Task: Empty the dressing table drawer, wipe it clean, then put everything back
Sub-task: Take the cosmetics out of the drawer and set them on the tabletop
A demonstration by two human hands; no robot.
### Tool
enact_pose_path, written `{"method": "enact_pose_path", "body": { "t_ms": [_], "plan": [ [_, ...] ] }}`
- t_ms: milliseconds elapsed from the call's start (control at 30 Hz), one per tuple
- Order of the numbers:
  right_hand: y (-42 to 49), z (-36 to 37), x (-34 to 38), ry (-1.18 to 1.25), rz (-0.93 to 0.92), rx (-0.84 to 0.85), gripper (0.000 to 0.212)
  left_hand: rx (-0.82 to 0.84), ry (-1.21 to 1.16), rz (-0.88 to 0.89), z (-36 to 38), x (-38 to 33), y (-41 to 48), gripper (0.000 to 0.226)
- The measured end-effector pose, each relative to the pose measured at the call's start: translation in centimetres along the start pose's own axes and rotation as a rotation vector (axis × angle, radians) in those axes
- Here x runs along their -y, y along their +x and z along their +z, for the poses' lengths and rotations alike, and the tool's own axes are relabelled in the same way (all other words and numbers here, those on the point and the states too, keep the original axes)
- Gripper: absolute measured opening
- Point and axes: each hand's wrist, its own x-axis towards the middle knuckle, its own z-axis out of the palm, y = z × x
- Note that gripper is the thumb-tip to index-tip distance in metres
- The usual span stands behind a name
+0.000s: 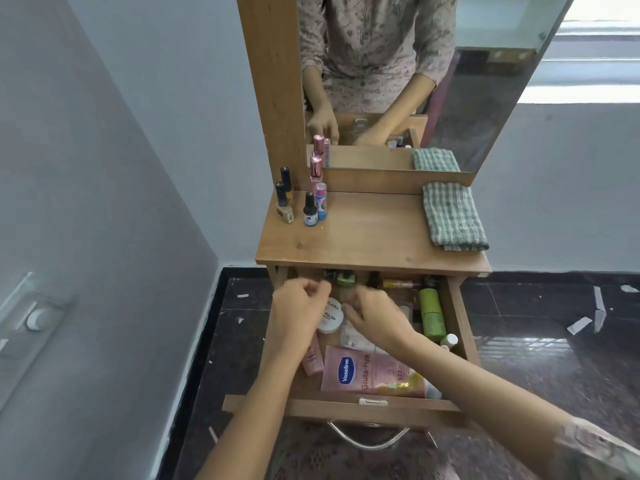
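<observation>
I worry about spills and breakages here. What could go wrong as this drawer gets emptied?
1. The small bottles stand upright, packed together by the tabletop's left edge; setting more beside them could topple one onto the floor.
2. The drawer is pulled far out and holds many items; leaning on it might strain or tip it.
3. The left hand and right hand work close together at the back, so they may collide and drop something.
</observation>
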Motion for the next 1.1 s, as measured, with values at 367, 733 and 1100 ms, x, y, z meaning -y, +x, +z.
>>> {"method": "enact_pose_path", "body": {
  "t_ms": [367, 733, 1100],
  "plan": [
    [2.7, 1.9, 0.7, 0.442, 0.426, -0.264, 0.019, 0.093, 0.045, -0.103, 3.8, -0.6, 3.3, 0.029],
    [3.0, 2.3, 2.1, 0.341, 0.455, -0.344, 0.018, -0.004, 0.154, -0.064, 4.5, -0.2, 3.3, 0.016],
    [0.0, 1.4, 1.4, 0.135, 0.177, -0.375, 0.021, 0.006, 0.288, 0.263, 2.1, 0.1, 0.8, 0.024]
  ]
}}
